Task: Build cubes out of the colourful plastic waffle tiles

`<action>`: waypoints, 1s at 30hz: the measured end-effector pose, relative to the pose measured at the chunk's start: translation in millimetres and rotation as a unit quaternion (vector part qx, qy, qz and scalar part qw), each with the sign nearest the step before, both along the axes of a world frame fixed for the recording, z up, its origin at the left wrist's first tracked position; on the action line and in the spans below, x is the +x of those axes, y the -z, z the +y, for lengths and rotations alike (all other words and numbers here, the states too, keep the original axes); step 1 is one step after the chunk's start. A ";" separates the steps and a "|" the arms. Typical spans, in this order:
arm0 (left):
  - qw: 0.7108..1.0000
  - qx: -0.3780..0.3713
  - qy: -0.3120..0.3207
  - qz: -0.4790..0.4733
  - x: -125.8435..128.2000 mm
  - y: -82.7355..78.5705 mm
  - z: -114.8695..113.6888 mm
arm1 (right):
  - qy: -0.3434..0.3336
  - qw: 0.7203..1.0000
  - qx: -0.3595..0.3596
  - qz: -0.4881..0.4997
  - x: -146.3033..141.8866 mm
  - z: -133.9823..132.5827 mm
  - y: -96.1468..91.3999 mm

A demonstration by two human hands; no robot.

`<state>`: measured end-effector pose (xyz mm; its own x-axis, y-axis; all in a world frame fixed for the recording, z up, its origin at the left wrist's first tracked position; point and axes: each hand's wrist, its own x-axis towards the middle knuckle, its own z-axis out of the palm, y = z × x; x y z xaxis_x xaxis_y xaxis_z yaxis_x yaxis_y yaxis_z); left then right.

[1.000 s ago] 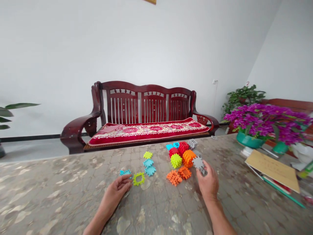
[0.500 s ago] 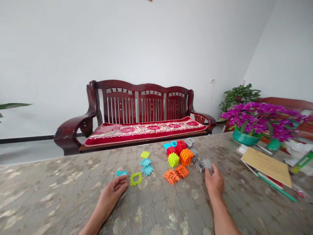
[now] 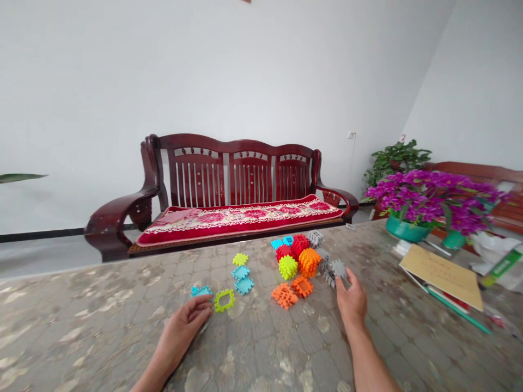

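Between the thumb and fingers of my right hand is a flat grey interlocking puzzle tile, held over more grey tiles. My left hand rests on the table with its fingers loosely stretched, their tips at the near edge of a blue tile. Just right of those fingertips lies a lime-green frame tile with an open middle. Two blue tiles and a lime-green tile lie farther back, in a rough column.
Mid-table are stacks of orange, lime-green and red tiles, with orange tiles in front. To the right lie a brown envelope, pens and potted purple flowers. A wooden bench stands behind the table.
My right hand has shifted slightly left with the grey tile, nearer the other grey tiles. My left hand keeps its place by the blue tile. The view has turned a little.
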<state>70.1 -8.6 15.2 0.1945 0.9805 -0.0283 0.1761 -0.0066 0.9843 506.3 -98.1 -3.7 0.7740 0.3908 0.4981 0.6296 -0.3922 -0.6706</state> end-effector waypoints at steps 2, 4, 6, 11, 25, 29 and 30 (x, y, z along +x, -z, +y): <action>1.000 0.000 0.001 -0.003 -0.5 1.1 0.7 | -0.006 1.000 0.005 0.003 0.0 6.5 -4.0; 1.000 0.002 0.000 -0.003 -1.1 2.3 1.7 | -0.016 1.000 0.004 -0.001 -0.1 14.0 -10.0; 1.000 0.004 0.002 0.002 -1.7 3.2 2.5 | -0.029 1.000 -0.003 -0.012 0.2 21.5 -16.6; 1.000 0.004 0.006 0.016 -2.1 2.7 2.4 | -0.044 0.997 -0.041 -0.043 4.1 37.2 -27.0; 1.000 0.003 0.005 0.016 -2.8 5.7 2.3 | -0.110 0.992 -0.057 0.025 25.9 56.3 3.7; 1.000 0.005 0.004 0.011 -4.1 8.6 3.1 | -0.116 0.992 -0.042 0.025 24.4 58.3 2.2; 1.000 0.003 0.004 0.010 -4.2 8.7 3.1 | -0.116 0.992 -0.041 0.021 23.5 58.9 0.4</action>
<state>65.9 -5.5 6.6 0.2014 0.9792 -0.0260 0.1964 -0.0143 0.9804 529.8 -39.2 -4.1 0.6775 0.5988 0.4272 0.6820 -0.2938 -0.6698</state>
